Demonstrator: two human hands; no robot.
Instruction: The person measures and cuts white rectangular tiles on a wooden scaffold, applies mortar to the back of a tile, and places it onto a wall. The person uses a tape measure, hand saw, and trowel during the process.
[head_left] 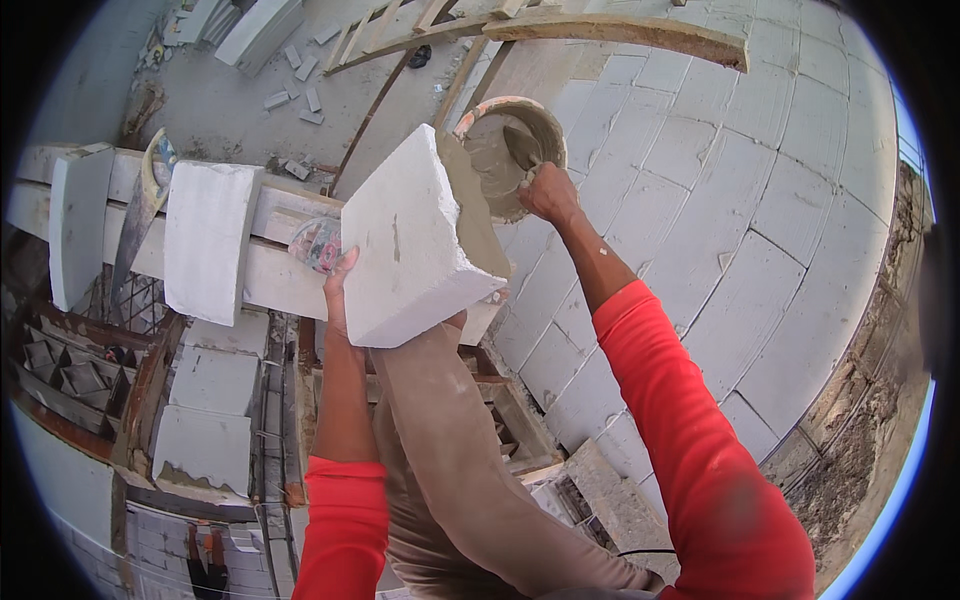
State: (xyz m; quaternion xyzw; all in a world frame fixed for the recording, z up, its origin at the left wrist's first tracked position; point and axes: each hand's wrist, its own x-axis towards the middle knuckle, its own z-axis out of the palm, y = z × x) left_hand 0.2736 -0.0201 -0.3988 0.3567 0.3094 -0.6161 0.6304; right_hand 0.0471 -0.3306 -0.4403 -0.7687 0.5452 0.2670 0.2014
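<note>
A large white block [385, 245] is propped at a tilt in front of me, above my knee. Grey mortar [470, 205] coats its right-hand face. My left hand [340, 295] grips the block's lower left side, thumb on the near face and the other fingers mostly hidden. To the right, my right hand [548, 193] is closed round the handle of a trowel [522, 147]. The trowel's blade dips into a bucket [556, 135] with an orange-stained rim, and wet mortar [487, 150] lies inside.
Wooden planks [285, 278] run leftward, carrying a white block [210, 235], another upright block [80, 225] and a handsaw [138, 225]. A clear plastic container [316, 244] stands beside my left hand. The block wall [740, 230] rises at right; a timber beam [640, 35] crosses the top.
</note>
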